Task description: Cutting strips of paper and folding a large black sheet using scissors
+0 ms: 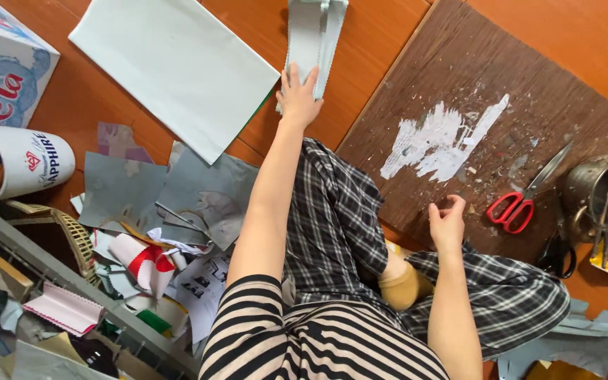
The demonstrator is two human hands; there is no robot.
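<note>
I sit on an orange floor (381, 42) with my checked trouser legs stretched out in front of me. My left hand (297, 98) reaches far forward and grips the near end of a narrow grey folded sheet (312, 32), fingers spread over it. My right hand (447, 222) rests with loosely curled fingers at the near edge of a dark wooden board (473, 77) and holds nothing. Red-handled scissors (517, 207) lie on the board just right of that hand.
A large pale grey sheet (177, 63) lies left of the folded one. Grey offcuts (177, 186) and paper scraps pile by my left side, near a white can (29, 163), a carton (1, 63) and a cluttered rack (51, 274). Black scissors (556, 257) and a metal pot (606, 193) sit at right.
</note>
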